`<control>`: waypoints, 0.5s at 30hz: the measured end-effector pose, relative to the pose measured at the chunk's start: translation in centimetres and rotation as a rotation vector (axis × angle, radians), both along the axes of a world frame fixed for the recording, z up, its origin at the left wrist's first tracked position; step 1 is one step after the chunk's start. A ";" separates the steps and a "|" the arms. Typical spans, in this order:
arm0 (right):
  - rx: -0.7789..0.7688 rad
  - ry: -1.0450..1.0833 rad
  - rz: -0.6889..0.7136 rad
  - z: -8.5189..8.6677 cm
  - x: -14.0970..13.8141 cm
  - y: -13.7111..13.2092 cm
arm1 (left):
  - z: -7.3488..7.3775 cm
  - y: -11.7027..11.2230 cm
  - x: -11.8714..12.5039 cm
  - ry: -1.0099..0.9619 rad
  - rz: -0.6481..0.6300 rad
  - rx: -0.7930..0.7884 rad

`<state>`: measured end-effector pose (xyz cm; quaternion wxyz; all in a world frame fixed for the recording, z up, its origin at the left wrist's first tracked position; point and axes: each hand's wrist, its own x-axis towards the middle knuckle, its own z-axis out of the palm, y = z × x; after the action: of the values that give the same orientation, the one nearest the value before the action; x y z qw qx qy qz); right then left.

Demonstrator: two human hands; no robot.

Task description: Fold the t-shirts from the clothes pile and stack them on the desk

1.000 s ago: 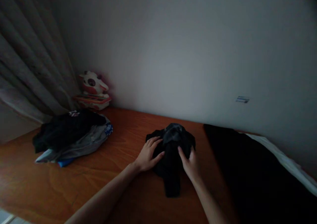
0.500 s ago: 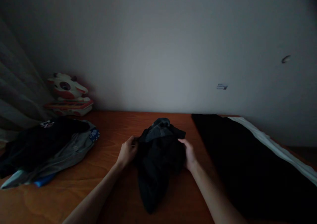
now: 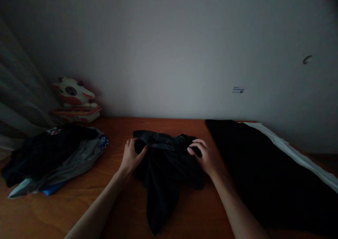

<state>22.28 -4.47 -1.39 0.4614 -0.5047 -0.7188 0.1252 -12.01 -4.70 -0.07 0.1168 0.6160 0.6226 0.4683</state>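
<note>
a crumpled dark garment lies around the middle of the table, short of the far edge, its greyish upper band running crosswise and one dark piece hanging down toward the near edge. the left hand is at the band's left end, thumb and fingers apart with cloth between them; the right hand is at the other end, fingers curled, with a dark gap behind the thumb. whether either has a firm grip i cannot tell. to straighten the cloth well, i would take the band by its two ends, draw it level with the far edge, then smooth the bunched part toward the near edge, without dragging it onto the black cloth along the right side. a white cloth shows past that one's outer edge. toward the left edge sits a pile of clothes, and at the far left corner a toy cow on a base, beside a curtain. the dim light swallows the garment's seams and folds, so its kind is hard to make out; the table's near edge is out of view, and writing on the wall sticker is too small to read.
</note>
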 end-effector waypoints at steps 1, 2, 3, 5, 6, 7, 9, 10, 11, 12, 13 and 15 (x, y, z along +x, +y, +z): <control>-0.064 -0.051 0.107 0.1 -0.4 -0.3 | -0.3 -0.2 0.1 0.143 -0.029 0.000; -0.123 -0.088 0.189 0.1 -0.8 -0.6 | -0.5 -0.5 0.2 0.254 -0.076 -0.013; -0.171 -0.117 0.239 0.1 -1.2 -0.8 | -0.8 -0.7 0.3 0.330 -0.129 -0.033; -0.215 -0.157 0.224 -0.1 -1.8 -1.1 | -1.2 -0.9 0.4 0.418 -0.223 -0.063; -0.219 -0.168 0.190 -0.2 -2.1 -1.2 | -1.3 -0.9 0.4 0.445 -0.255 -0.065; -0.218 -0.167 0.162 -0.4 -2.4 -1.2 | -1.5 -0.9 0.5 0.463 -0.277 -0.062; -0.217 -0.129 0.164 -0.8 -2.8 -1.0 | -1.7 -0.7 0.4 0.470 -0.298 -0.058; -0.217 -0.095 0.189 -0.9 -3.0 -0.9 | -1.7 -0.6 0.4 0.452 -0.302 -0.055; -0.219 -0.055 0.217 -1.1 -3.1 -0.7 | -1.8 -0.5 0.4 0.419 -0.305 -0.051; -0.222 -0.010 0.235 -1.1 -3.1 -0.5 | -1.8 -0.4 0.4 0.373 -0.310 -0.047; -0.229 0.040 0.237 -1.2 -3.0 -0.3 | -1.7 -0.4 0.4 0.313 -0.315 -0.044; -0.248 0.165 0.193 -1.1 -2.6 0.1 | -1.3 -0.3 0.4 0.160 -0.327 -0.045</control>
<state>19.71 -4.40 -2.52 0.4389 -0.4743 -0.7027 0.2978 -11.61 -5.04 -1.37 0.1550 0.7415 0.5318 0.3786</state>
